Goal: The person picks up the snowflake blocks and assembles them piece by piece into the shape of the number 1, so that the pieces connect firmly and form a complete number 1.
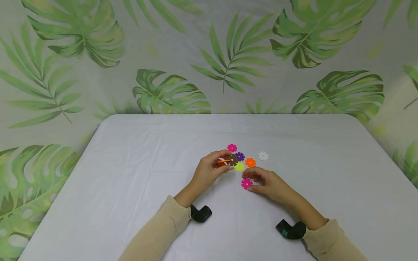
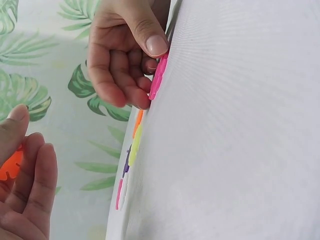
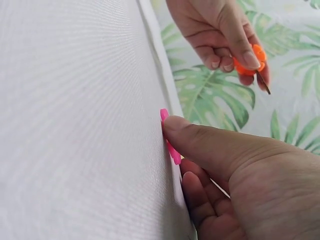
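My left hand (image 1: 207, 167) is raised and pinches an orange notched disc (image 3: 259, 51) joined edgewise to a brown notched disc (image 1: 233, 160). Lower and to the right, my right hand (image 1: 274, 184) has its thumb and fingers around the edge of a pink notched disc (image 1: 246, 184) lying at the tabletop. In the right wrist view, the thumb presses on that pink disc (image 3: 174, 152). Between and beyond the hands lie a yellow disc (image 1: 239, 166), a purple disc (image 1: 240, 156) and another orange disc (image 1: 250, 162).
Farther back on the white-covered table (image 1: 130, 174) are a second pink disc (image 1: 232, 148) and a white disc (image 1: 263, 156). A leaf-patterned cloth (image 1: 176, 90) hangs behind the table. Black wrist devices (image 1: 201, 214) sit at both sleeves.
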The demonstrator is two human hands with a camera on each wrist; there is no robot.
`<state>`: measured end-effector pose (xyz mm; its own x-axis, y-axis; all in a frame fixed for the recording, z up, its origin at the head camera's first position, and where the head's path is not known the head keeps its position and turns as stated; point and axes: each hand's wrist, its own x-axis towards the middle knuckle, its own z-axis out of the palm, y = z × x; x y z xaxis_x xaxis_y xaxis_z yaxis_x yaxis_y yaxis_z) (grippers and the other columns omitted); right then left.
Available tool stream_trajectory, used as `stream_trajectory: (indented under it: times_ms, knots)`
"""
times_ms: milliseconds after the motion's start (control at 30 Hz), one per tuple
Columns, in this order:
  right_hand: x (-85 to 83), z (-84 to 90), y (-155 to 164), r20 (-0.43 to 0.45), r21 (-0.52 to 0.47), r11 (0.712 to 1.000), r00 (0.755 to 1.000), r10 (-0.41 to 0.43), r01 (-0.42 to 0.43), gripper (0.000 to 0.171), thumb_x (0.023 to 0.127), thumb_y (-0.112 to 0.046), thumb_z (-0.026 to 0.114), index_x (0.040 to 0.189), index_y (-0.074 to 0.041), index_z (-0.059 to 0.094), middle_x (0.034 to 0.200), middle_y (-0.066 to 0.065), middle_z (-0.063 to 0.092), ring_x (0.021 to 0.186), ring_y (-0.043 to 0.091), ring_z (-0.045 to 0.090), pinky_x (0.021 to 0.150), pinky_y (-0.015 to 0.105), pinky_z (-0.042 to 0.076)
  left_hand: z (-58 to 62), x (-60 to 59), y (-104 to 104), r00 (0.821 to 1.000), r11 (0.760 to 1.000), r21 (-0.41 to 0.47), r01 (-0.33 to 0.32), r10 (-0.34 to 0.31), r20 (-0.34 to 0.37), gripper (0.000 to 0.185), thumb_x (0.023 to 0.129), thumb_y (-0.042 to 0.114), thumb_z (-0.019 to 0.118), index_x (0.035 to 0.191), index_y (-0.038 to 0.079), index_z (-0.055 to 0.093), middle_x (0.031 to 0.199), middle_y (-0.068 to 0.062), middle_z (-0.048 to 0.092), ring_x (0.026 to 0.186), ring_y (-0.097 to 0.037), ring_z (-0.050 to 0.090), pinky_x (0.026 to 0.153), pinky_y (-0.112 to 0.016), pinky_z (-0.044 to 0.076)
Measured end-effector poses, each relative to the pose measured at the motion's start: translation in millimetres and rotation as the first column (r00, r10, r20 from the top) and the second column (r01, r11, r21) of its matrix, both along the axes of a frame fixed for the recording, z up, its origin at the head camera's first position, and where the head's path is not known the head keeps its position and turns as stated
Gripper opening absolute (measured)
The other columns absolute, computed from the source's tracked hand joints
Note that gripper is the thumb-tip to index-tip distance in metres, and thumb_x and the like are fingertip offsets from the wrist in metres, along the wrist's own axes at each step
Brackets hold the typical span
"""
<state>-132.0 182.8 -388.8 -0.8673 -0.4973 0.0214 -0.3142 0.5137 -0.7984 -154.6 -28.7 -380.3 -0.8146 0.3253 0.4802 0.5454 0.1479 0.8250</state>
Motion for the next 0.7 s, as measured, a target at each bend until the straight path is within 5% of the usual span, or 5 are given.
stream_trajectory:
  times_ms: [200, 700]
  knots:
    - [-8.7, -21.3, 8.4, -0.04, 0.039, 0.999, 0.999, -0.003, 0.005, 0.04, 0.07, -0.021, 0.067, 0.106, -0.018, 0.051, 0.099, -0.009, 0.053, 0.088, 0.007, 0.047, 0.077, 0.026, 0.041, -17.7, -10.6, -0.4, 1.0, 1.0, -0.016, -0.004, 0.004, -0.008, 0.039, 0.068, 0.016, 0.065, 0.105, 0.012, 0.055, 0.09, 0.003, 0.056, 0.079, -0.006, 0.052, 0.06, -0.02, 0.046]
    - [-7.8, -23.2, 7.7, -0.115, 0.031, 0.998, 0.992, -0.045, 0.049, 0.027, 0.068, -0.022, 0.068, 0.092, -0.021, 0.054, 0.08, -0.007, 0.049, 0.069, 0.011, 0.046, 0.056, 0.021, 0.041, -18.5, -10.9, 0.0, 1.0, 1.0, -0.009, -0.003, 0.003, -0.003, 0.038, 0.068, 0.016, 0.065, 0.105, 0.013, 0.055, 0.089, 0.005, 0.056, 0.079, -0.005, 0.052, 0.06, -0.02, 0.046]
